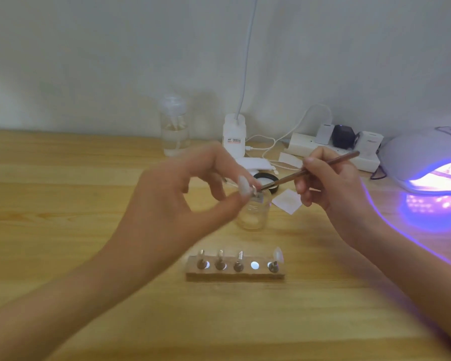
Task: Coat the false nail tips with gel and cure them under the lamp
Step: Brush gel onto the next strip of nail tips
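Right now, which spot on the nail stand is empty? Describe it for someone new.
On the table, nearest the camera, lies a wooden block with five round spots in a row. The empty spot is fourth from the left, a bare bright disc; the other four each hold a metal peg.

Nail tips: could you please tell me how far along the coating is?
Done: the lamp is lit. In hand: the left hand holds one nail tip, the brush in the right hand at it. Left: four holders wait in the stand; whether coated, I cannot tell.
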`<state>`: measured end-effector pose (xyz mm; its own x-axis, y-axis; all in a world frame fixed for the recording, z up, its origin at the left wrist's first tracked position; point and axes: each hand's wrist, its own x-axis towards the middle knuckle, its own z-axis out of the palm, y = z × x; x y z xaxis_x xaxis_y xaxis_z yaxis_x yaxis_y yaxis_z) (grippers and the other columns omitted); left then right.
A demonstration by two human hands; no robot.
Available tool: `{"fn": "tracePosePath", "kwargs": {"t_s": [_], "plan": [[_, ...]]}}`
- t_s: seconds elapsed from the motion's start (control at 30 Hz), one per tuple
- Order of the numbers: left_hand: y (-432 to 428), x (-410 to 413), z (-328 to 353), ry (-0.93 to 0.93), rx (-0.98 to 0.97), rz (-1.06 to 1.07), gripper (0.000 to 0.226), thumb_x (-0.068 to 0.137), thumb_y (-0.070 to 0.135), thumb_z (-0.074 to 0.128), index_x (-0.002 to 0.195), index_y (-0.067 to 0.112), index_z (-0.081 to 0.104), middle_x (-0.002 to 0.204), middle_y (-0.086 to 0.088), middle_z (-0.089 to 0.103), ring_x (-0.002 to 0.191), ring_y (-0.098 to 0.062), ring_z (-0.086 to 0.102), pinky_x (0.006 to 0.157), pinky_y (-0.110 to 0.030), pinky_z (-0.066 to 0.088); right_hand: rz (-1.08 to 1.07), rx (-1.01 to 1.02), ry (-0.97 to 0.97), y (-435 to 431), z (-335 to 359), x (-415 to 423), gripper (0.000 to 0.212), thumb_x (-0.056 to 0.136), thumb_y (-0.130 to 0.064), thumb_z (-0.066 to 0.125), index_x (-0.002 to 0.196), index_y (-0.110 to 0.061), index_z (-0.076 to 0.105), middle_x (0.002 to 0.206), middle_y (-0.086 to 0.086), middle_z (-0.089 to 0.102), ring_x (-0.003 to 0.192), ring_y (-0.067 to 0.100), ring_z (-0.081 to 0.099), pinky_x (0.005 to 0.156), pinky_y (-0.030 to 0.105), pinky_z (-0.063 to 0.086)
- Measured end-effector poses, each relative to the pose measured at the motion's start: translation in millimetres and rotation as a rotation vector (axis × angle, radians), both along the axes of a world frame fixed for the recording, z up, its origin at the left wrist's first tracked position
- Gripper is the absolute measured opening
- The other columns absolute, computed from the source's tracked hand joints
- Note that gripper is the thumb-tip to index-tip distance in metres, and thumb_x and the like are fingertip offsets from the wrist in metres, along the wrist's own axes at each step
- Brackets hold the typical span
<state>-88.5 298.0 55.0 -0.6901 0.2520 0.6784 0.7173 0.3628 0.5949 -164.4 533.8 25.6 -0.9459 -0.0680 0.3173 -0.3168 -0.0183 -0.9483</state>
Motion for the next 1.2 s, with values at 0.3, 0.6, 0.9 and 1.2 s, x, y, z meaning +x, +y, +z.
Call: {"fn": "tracePosePath", "kwargs": {"t_s": [0.3,0.6,0.9,1.2], "plan": [[0,-60,-41,-0.381,0.17,0.008,0.013,0.078,0.034,0.079,0.082,0.029,0.068,0.093,0.017,0.069,0.073,-0.002,0.057,0.068,-0.015,0.044,-0.027,-0.278,-0.156,3,-14,3,0.027,0.102,-0.013,0.046,0.076,-0.015,0.05,0.057,0.001,0.058,0.053,0.009,0.055,0.045,0.019,0.044],[-1,-68,-54,-0.414,0.203,-0.018,0.016,0.08,0.014,0.078,0.075,0.028,0.07,0.085,0.011,0.07,0.057,-0.005,0.051,0.056,-0.016,0.046,-0.027,-0.276,-0.143,3,-17,-1,0.033,0.095,-0.024,0.059,0.062,-0.025,0.057,0.056,0.001,0.057,0.048,0.008,0.051,0.043,0.016,0.041],[-2,-68,-57,-0.436,0.172,0.003,0.015,0.081,0.016,0.079,0.075,0.027,0.071,0.088,0.01,0.071,0.054,-0.007,0.049,0.057,-0.021,0.046,0.016,-0.256,-0.094,0,-18,-1,0.023,0.084,-0.033,0.063,0.064,-0.024,0.056,0.058,0.001,0.058,0.052,0.009,0.053,0.045,0.017,0.043],[-1,-67,-57,-0.442,0.173,0.008,0.015,0.08,0.015,0.079,0.074,0.025,0.07,0.083,0.014,0.069,0.052,-0.005,0.046,0.053,-0.015,0.043,0.005,-0.235,-0.074,0,-19,-1,0.021,0.082,-0.03,0.063,0.068,-0.018,0.052,0.056,0.005,0.058,0.051,0.011,0.055,0.046,0.019,0.045]]}}
